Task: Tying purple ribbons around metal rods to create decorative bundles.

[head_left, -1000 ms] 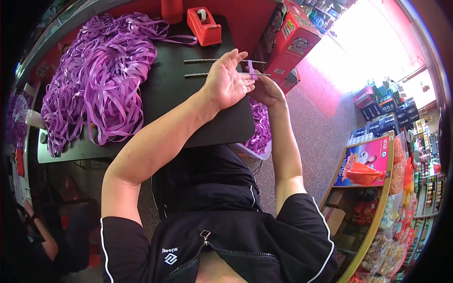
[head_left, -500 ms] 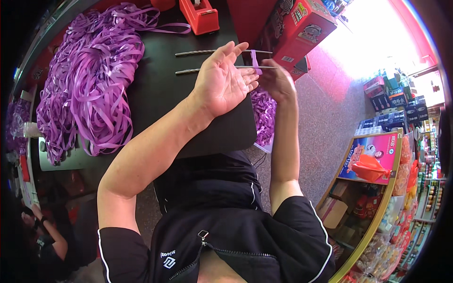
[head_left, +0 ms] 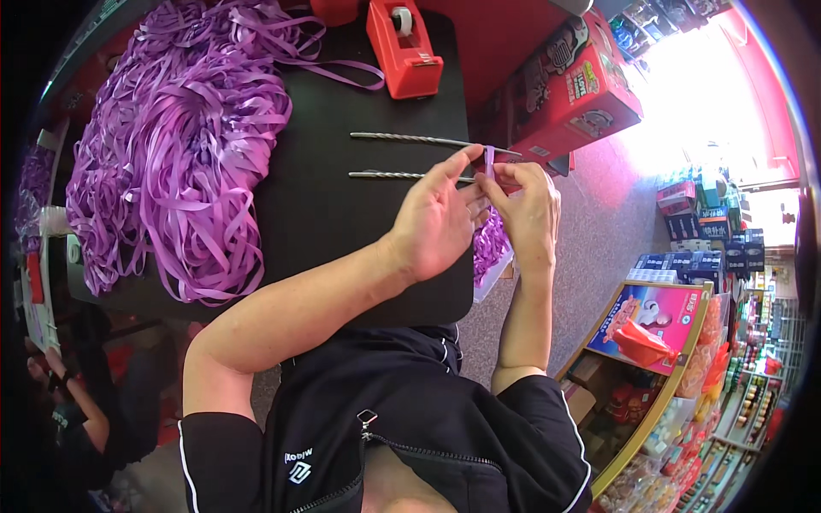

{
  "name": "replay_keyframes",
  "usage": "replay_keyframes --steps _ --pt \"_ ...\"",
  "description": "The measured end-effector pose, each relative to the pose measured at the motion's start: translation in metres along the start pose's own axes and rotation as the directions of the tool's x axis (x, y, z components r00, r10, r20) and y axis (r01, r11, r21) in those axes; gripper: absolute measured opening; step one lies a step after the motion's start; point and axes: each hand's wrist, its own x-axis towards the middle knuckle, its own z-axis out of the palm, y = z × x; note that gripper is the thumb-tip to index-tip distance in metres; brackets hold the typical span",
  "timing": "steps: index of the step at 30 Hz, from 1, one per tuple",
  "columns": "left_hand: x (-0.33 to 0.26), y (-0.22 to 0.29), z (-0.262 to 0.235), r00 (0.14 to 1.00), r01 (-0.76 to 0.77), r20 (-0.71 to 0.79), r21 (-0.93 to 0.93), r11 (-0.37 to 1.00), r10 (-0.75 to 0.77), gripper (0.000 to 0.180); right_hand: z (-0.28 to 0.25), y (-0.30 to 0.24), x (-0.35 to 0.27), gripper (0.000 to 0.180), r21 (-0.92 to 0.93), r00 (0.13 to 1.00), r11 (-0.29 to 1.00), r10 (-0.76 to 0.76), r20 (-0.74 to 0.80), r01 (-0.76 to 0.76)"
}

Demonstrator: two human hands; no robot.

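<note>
Two thin twisted metal rods [head_left: 402,138] lie side by side over the black table, their ends reaching past its right edge. Near those ends a short purple ribbon [head_left: 489,159] spans the rods. My right hand [head_left: 528,205] pinches this ribbon between thumb and fingers, by the nearer rod. Palm up, my left hand [head_left: 438,218] meets the ribbon from the left with its upper fingertip, while its lower fingers curl under the nearer rod, partly hidden. Further left on the table lies a large heap of purple ribbons [head_left: 201,137].
A red tape dispenser [head_left: 406,56] stands at the table's [head_left: 342,231] far edge. Beyond my right hand is a red box [head_left: 573,85]. More purple ribbons [head_left: 492,248] lie below the table's right edge. A display case [head_left: 650,333] stands at right; another person's arm [head_left: 81,398] shows at left.
My right hand has come up to the rods and pinched the ribbon. My left hand's fingers, stretched out before, have curled in at the ribbon. The whole view has shifted.
</note>
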Motion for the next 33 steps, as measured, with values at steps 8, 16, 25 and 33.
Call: replay_keyframes --steps 8,16,25,33 --pt "0.004 -0.002 -0.001 0.996 -0.039 0.077 -0.056 0.998 0.043 0.046 0.003 -0.019 -0.002 0.018 -0.236 0.988 0.971 -0.076 -0.132 0.043" --pt "0.005 -0.003 -0.004 0.997 -0.029 0.069 -0.063 0.998 0.033 0.045 0.007 -0.026 -0.001 0.015 -0.319 0.972 0.944 -0.150 -0.182 0.085" --pt "0.002 0.000 0.000 0.999 -0.025 0.038 -0.039 0.999 0.026 0.045 0.009 -0.025 -0.003 0.014 -0.315 0.953 0.937 -0.222 -0.206 0.150" --pt "-0.001 0.005 0.006 0.999 0.044 -0.033 0.014 0.999 -0.043 0.062 -0.007 0.002 0.001 0.013 0.258 0.963 0.964 0.008 -0.269 0.064"
